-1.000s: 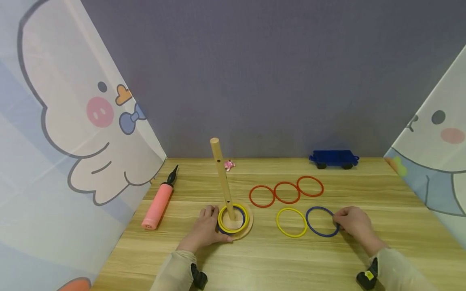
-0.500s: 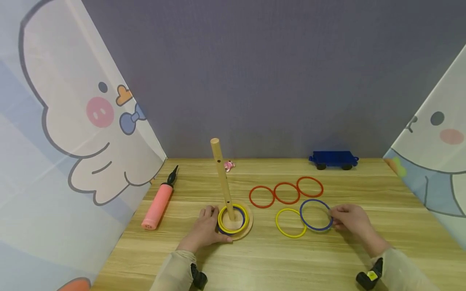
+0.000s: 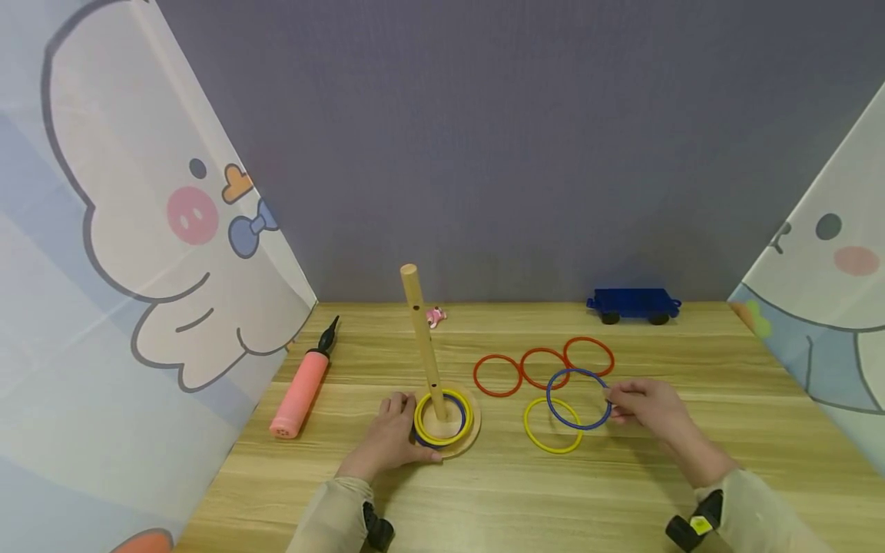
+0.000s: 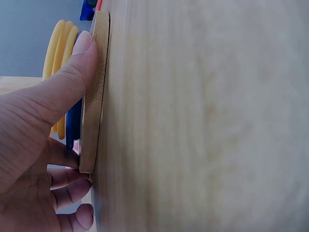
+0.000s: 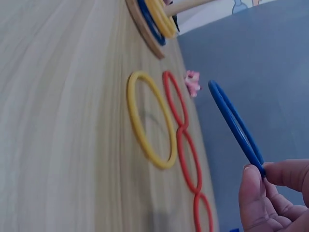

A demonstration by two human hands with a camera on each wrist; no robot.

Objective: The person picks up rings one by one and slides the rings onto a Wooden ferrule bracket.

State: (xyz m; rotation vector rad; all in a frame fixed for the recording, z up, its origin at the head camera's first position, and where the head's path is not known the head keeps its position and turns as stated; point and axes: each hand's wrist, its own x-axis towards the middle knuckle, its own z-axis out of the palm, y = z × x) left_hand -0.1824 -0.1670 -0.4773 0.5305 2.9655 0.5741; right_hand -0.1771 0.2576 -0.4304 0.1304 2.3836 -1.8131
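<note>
While I watch the feeds:
Right hand (image 3: 646,405): I see it pinching the blue ring (image 3: 578,399), lifted above the table (image 3: 622,491), beside the yellow ring (image 3: 551,425).
Left hand (image 3: 387,436): fingers straight, pressing the peg base (image 3: 470,442).

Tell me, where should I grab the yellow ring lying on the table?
Probably best pinched at its near right rim: the yellow ring lies flat on the table, so it needs fingertips from above. That side is bare; the blue ring, pinched by the right hand, hangs over its far edge.
</note>
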